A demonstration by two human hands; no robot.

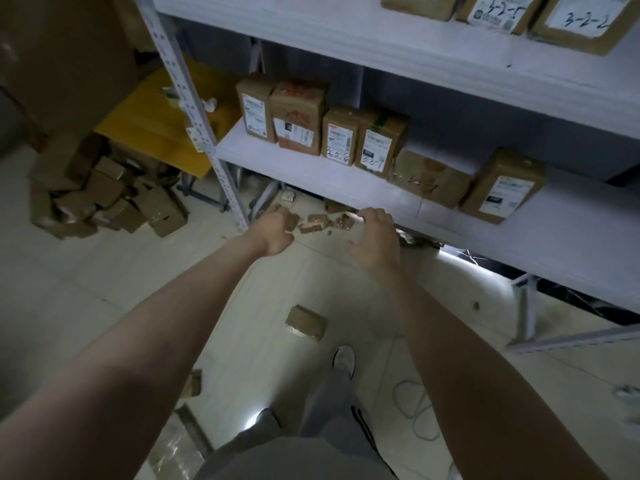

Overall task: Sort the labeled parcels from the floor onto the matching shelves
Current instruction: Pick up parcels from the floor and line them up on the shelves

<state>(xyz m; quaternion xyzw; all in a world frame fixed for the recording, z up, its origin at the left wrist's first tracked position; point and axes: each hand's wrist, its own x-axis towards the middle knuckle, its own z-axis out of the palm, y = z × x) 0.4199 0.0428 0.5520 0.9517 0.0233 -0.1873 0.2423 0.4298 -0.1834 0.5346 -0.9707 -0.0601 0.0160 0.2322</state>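
Observation:
My left hand [275,232] and my right hand [375,237] reach forward side by side above the floor, fingers loosely curled, holding nothing. In front of them runs the white lower shelf [311,171], where several labeled brown parcels [341,136] stand in a row, two marked 3-3-2 and 3-3-1. The shelf above [381,43] carries parcels marked 3-2-5 [500,8] and 3-2-2 [585,22]. A small brown parcel [306,322] lies on the floor below my hands. Another parcel [192,384] lies near my left forearm.
A heap of brown boxes [104,199] sits on the floor at the left beside a yellow table [152,123]. Cardboard scraps [322,221] litter the floor under the shelf edge. A white cable [415,410] loops by my shoe [344,360]. The white shelf post [194,109] stands left.

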